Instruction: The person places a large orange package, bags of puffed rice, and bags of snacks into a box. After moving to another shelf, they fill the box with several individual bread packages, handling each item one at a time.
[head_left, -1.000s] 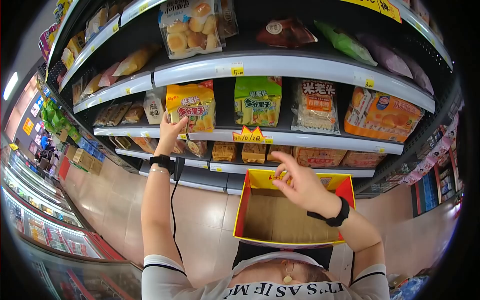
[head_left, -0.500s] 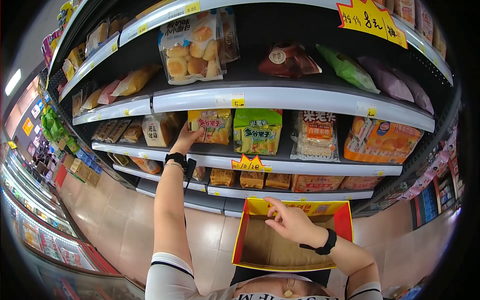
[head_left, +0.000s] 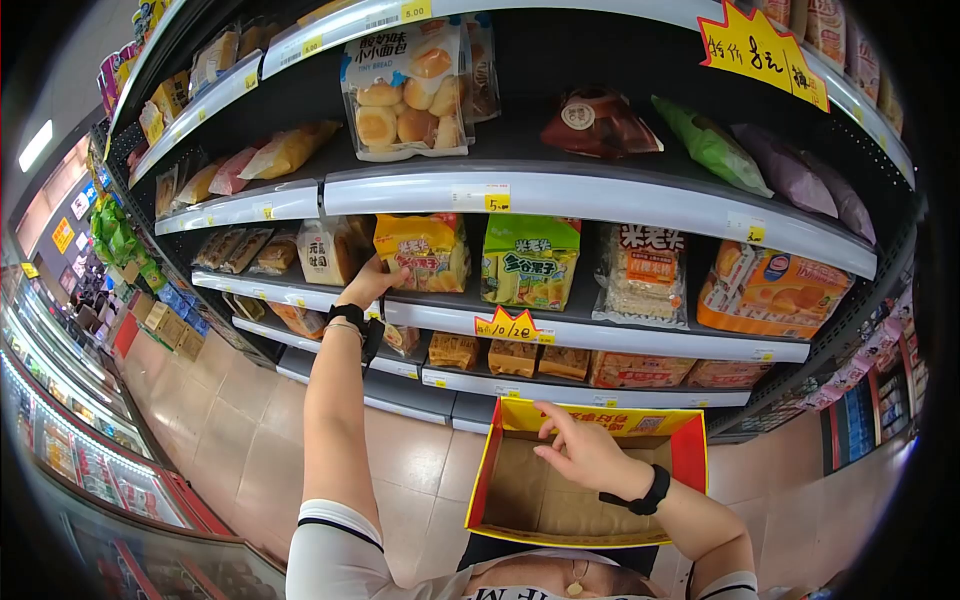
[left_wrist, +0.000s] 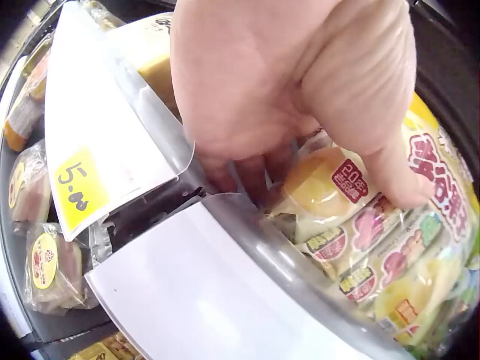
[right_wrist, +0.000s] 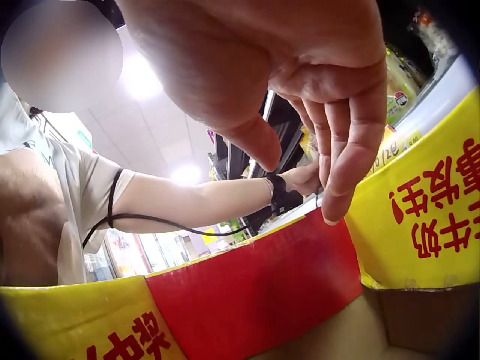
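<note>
My left hand (head_left: 368, 284) reaches to the middle shelf and grips the lower left side of a yellow snack bag (head_left: 425, 252). In the left wrist view the thumb (left_wrist: 397, 176) lies on the front of the bag, while the other fingers go in at its side, partly hidden. A green snack bag (head_left: 532, 262) of the same make stands just right of it, upright. Over a yellow and red cardboard box (head_left: 690, 460) hangs my right hand (head_left: 595, 455), fingers loosely bent and holding nothing. Bare brown cardboard shows inside the box.
Left of the yellow bag stands a pack of toast (head_left: 328, 252). Rice sticks (head_left: 640, 275) and an orange bread pack (head_left: 770, 285) fill the right of that shelf. The upper shelf's price rail (head_left: 600, 195) runs above the bags. A starburst price sign (head_left: 507, 326) sticks out below the green bag.
The yellow bag has moved back and right on the shelf, nearer the green one, with my left hand still on it. The view has tilted up. My right hand stays over the box.
</note>
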